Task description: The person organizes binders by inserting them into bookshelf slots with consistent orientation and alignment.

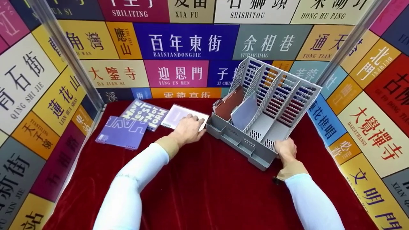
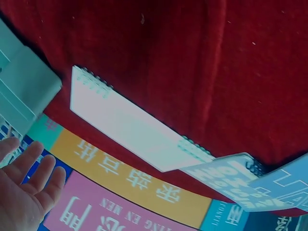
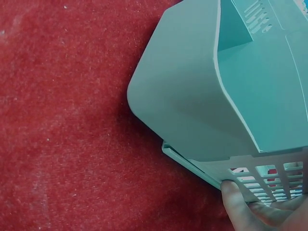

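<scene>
Far L on the red-clothed table (image 1: pixel 191 195), a slogan book (image 1: pixel 143 113) is being partly covered by a blue book (image 1: pixel 120 134). Next R, a white book (image 1: pixel 172 116) is lying flat, its R end being overhung by the L hand (image 1: pixel 189 127). That hand's fingers are being held apart & loosely bent, nothing being gripped; whether the cover is being touched can't be told.

Step in hand, as judged: the white book is prob. being reached for while the rack (image 1: pixel 235 137) is being steadied, books seemingly being filed one per slot. For the next move, a pinch on the book's thin edge is prob. being called for, then a turn on edge & lining up w/ a free slot.

Farther R, the rack is being supported at an angle by the table, w/ four slots being formed by its dividers. In the leftmost, a brown book (image 1: pixel 228 103) is being held on edge; in the 2nd, a pale book (image 1: pixel 245 110), likewise. In the two R slots, only bare floor & slatted back are being shown. In the front trays, no contents are being made out.

Far R, the rack's lower side is being gripped by the R hand (image 1: pixel 286 148), the thumb being pressed near the bottom edge.
</scene>
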### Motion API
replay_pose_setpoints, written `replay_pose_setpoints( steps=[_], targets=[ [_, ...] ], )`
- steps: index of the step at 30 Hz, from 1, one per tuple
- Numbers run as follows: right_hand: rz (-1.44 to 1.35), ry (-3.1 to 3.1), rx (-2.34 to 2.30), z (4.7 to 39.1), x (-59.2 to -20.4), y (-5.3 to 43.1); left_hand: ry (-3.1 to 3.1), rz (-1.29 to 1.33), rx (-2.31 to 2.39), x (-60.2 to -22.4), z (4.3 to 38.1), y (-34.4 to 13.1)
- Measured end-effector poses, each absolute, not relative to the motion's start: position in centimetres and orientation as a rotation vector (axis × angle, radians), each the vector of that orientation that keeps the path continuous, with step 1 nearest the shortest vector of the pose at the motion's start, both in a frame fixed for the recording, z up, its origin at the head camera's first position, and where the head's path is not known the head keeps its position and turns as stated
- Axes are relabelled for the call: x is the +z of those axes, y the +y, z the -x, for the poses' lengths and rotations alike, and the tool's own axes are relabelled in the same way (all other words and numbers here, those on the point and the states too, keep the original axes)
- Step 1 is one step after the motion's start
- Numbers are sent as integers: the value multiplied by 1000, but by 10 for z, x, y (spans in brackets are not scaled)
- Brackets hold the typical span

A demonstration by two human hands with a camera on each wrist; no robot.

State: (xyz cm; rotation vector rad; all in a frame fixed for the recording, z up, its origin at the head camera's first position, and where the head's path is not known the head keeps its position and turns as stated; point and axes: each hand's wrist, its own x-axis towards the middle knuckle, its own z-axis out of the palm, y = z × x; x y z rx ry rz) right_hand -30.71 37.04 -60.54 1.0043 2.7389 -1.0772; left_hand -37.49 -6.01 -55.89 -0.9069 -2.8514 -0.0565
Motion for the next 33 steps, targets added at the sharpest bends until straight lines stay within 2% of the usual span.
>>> replay_pose_setpoints(
  steps=[9,15,25,33],
  targets=[
    [-1005,2734,-1063,312,-603,371,-2932,767,-79,-566,378,-87],
    [-1004,2727,-1112,320,-617,384,-2992,651,-91,-576,376,-104],
    [-1007,2721,-1077,307,-603,370,-3006,508,-213,-587,375,-138],
    [-1020,2729,-1059,309,-606,371,-3082,244,-333,-592,373,-170]
  ],
)
